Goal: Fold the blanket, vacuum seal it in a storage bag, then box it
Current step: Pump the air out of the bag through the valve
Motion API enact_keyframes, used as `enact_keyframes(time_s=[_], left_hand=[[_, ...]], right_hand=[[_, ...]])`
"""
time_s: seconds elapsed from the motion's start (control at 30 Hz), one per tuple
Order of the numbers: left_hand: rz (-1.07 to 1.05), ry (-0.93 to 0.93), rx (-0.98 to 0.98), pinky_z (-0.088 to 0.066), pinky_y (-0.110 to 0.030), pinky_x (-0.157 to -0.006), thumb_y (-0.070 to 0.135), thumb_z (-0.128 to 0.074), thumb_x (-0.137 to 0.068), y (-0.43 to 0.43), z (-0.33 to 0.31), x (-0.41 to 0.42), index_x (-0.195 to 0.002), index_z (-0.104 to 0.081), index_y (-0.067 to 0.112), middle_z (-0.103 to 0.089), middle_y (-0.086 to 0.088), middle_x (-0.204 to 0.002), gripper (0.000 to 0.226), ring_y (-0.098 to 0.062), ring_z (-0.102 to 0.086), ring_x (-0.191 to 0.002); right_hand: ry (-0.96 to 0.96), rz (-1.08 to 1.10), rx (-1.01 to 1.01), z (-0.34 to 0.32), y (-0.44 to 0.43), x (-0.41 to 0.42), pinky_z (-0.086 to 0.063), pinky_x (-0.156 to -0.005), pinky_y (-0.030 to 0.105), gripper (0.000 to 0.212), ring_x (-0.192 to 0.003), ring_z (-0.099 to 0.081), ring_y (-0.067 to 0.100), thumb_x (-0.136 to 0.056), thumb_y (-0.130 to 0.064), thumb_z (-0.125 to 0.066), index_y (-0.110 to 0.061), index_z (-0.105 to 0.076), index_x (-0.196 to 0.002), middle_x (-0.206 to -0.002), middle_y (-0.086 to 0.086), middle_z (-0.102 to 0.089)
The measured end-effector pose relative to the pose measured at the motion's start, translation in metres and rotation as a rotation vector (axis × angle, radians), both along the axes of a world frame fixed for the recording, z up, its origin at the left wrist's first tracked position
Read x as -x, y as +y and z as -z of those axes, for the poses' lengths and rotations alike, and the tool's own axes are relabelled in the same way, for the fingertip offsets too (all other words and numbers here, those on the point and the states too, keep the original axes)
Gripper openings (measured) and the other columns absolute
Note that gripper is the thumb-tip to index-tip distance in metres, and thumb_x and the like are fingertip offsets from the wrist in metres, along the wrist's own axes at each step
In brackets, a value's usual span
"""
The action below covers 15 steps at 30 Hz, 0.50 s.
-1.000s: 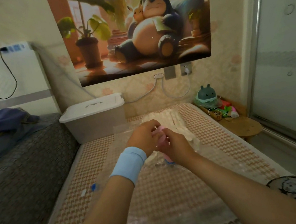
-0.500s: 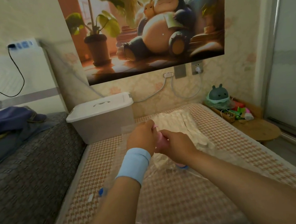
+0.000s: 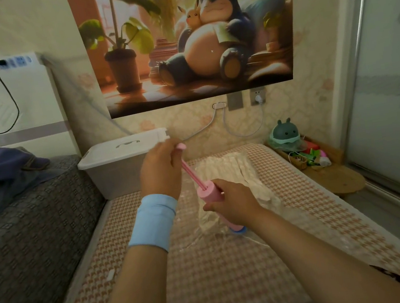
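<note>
**Hand pump on the bag, rod drawn out**

Both forearms reach forward over the bed from the bottom of the view. The left arm runs up the middle, with a pale blue wristband [image 3: 153, 223] at the wrist. The left hand [image 3: 161, 172] is raised above the mat [image 3: 234, 268], back of the hand toward the camera. The right arm comes in from lower right. The right hand [image 3: 235, 206] sits lower and nearer.

The pink pump [image 3: 206, 191] slants. Its long axis runs from the base at lower right up to the top end at upper left. The handle [image 3: 181, 147] points up and away toward the wall. The thin rod [image 3: 191, 174] shows bare between the two hands, out of the barrel [image 3: 210, 192]. The barrel's foot meets a blue fitting [image 3: 239, 232] on the clear storage bag [image 3: 219, 227].

Left hand: fingers curled round the handle, only its pink tip showing above the fist. Right hand: wrapped round the barrel, thumb across the near side, holding it down on the bag.

The blanket [image 3: 229, 172], cream and folded, lies inside the storage bag on the mat, just beyond the right hand. The bag's clear film spreads flat toward the camera. The storage box [image 3: 110, 173], white lid on, stands at the far left corner of the mat, behind the left hand.
</note>
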<state>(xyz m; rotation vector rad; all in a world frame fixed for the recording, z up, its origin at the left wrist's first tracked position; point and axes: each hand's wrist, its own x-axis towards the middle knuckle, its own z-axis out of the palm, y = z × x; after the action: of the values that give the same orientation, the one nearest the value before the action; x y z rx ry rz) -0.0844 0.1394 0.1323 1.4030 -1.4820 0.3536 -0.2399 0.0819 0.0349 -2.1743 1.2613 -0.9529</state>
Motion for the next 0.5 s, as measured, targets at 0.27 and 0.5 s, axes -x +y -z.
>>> enact_keyframes(time_s=[0.27,0.5], left_hand=[[0.011,-0.251,-0.419,-0.045,-0.031,-0.065,0.031,-0.045,-0.101,0.005,0.025,0.014,-0.107,-0.060,0.023,-0.067,-0.004,-0.092,0.018,-0.026,-0.062,-0.079],[-0.125,-0.223,0.298,-0.043,-0.029,-0.060,0.018,-0.055,-0.095,0.025,-0.022,0.015,-0.099,-0.067,0.016,-0.066,0.000,-0.093,0.014,-0.022,-0.059,-0.084]], right_hand=[[0.000,0.018,0.003,0.001,0.005,0.000,-0.037,-0.066,0.013,0.049,-0.088,-0.062,0.009,-0.076,-0.045,-0.081,-0.036,-0.062,-0.121,-0.103,-0.013,-0.071],[-0.060,-0.035,-0.052,-0.005,-0.001,0.010,-0.046,-0.074,0.024,0.041,-0.091,-0.063,0.006,-0.076,-0.041,-0.082,-0.036,-0.064,-0.112,-0.098,-0.018,-0.068]])
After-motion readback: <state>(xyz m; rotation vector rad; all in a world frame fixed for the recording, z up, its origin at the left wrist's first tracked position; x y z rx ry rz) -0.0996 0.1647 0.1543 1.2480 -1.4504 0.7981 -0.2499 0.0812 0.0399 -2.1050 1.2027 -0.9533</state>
